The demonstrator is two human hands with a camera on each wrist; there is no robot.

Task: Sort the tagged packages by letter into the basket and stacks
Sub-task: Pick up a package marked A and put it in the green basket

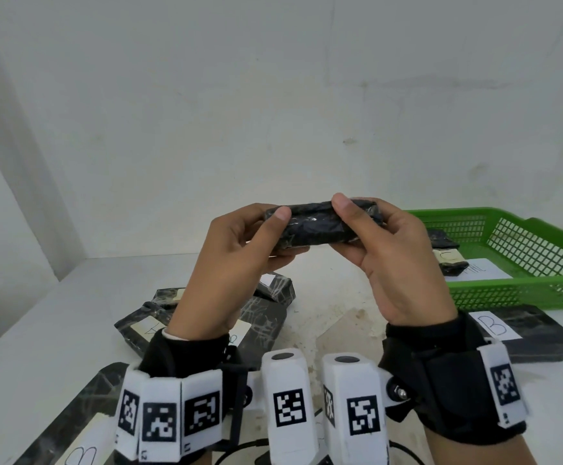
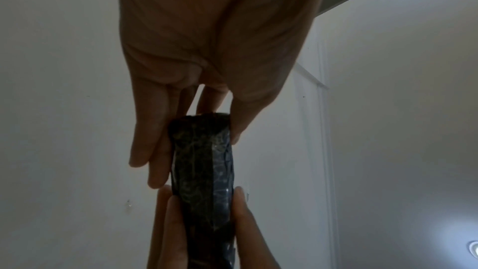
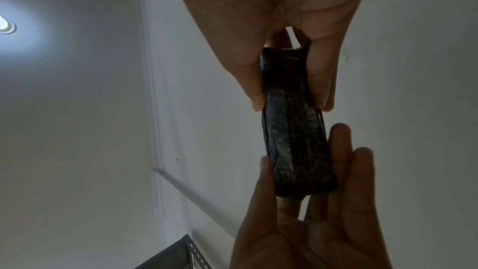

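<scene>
A black wrapped package [image 1: 313,226] is held up in the air above the table's middle, lying level from left to right. My left hand [image 1: 285,233] pinches its left end, thumb on the near face and fingers underneath. My right hand [image 1: 350,226] pinches the right end the same way. No letter tag shows on the face turned to me. In the left wrist view the package [image 2: 204,171] runs away from my left hand [image 2: 191,142]. In the right wrist view my right hand [image 3: 289,101] clamps the package [image 3: 294,140] between thumb and fingers.
A green basket [image 1: 514,290] stands at the right with dark packages and a C tag inside. A package tagged B [image 1: 521,330] lies in front of it. Several tagged packages [image 1: 266,317] are piled below my left hand. Another B package [image 1: 72,431] is at the bottom left.
</scene>
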